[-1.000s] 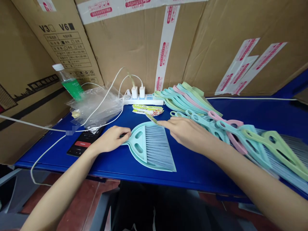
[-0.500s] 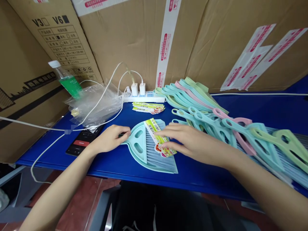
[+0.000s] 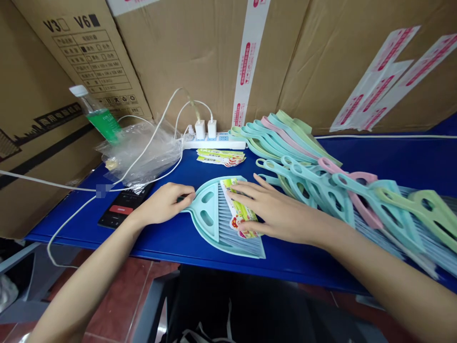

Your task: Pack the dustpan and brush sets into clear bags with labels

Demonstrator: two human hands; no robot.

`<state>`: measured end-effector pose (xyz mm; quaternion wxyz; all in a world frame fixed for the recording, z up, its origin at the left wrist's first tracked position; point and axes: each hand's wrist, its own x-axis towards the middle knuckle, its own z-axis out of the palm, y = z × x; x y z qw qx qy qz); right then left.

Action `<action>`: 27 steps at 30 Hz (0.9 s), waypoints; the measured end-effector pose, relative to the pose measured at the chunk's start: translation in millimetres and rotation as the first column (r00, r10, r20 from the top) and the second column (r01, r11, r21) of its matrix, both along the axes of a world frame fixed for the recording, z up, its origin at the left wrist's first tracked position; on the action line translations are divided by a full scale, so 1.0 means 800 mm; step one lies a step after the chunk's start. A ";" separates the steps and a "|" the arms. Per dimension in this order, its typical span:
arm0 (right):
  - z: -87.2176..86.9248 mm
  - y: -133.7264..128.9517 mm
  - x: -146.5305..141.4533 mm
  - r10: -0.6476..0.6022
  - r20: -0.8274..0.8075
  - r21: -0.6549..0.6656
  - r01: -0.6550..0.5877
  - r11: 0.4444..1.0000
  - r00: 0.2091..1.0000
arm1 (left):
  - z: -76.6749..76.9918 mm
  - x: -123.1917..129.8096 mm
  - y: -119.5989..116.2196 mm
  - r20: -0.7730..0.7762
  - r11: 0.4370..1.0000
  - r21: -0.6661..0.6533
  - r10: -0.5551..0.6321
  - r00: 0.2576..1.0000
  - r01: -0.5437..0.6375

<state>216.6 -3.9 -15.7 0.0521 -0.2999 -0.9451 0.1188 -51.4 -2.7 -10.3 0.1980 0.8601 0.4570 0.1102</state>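
Observation:
A light-blue dustpan (image 3: 200,238) with a matching hand brush (image 3: 210,207) nested in it lies on the blue table. My left hand (image 3: 168,202) is closed around their handles at the left side. A yellow-green printed label card (image 3: 237,216) rests on the grey bristles. Over the card, my right hand (image 3: 273,207) lies with spread fingers, its fingertips on the card's surface and covering part of it. Behind the dustpan sits a small pile of similar label cards (image 3: 219,157).
On the right lie several brushes (image 3: 324,190) and, behind them, several stacked dustpans (image 3: 278,138). A power strip (image 3: 214,142) with chargers stands at the back. To the left are clear plastic bags (image 3: 139,147), a green-liquid bottle (image 3: 102,119), a phone (image 3: 123,208) and white cables. Cardboard boxes (image 3: 200,57) wall the back.
My right hand has flattened and spread its fingers over the label card. The card has turned a little more upright on the bristles. My left hand keeps its hold.

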 end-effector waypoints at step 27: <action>0.001 -0.013 -0.007 -0.024 -0.015 0.218 0.026 0.976 1.000 | 0.001 0.002 -0.001 0.008 0.999 0.011 -0.038 0.999 0.038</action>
